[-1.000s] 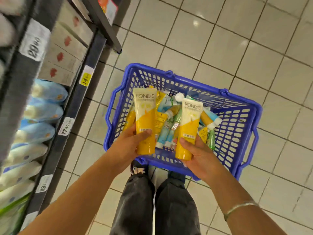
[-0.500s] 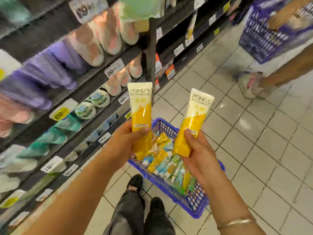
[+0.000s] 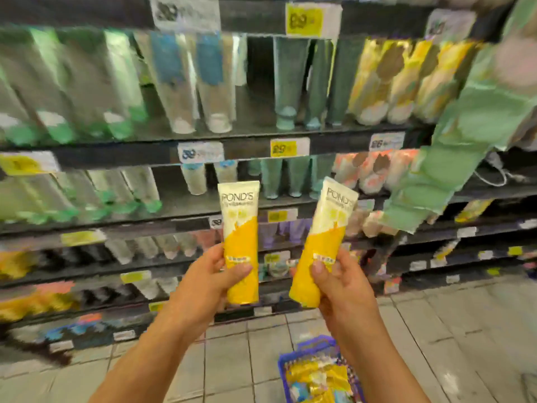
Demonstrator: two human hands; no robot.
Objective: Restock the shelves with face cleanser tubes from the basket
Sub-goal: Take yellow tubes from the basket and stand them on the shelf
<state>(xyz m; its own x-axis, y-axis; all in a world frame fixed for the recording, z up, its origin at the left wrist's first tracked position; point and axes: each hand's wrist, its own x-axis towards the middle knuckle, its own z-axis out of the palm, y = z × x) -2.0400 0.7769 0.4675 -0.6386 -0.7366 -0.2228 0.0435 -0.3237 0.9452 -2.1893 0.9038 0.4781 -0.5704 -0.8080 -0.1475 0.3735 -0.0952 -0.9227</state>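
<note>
Left hand (image 3: 207, 282) and right hand (image 3: 343, 282), fingers wrapped low around one yellow tube (image 3: 240, 242) each (image 3: 322, 242), face the blurred shelves (image 3: 250, 148); the top-heavy tubes risk tipping neighbours or landing in the wrong row.

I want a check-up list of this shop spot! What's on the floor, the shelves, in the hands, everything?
Surface: tiled floor, pale.
Job's things: left tube and right tube, both yellow and cream, held upright before the shelves; blue basket on the floor with more tubes inside.
Clutter: nothing seen.
Grippers: left hand grips the left tube; right hand grips the right tube.
Cables: a pale cord on a shelf at right, blurred.
Surroundings: rows of blurred tubes, price tags, a green sleeve at upper right.
</note>
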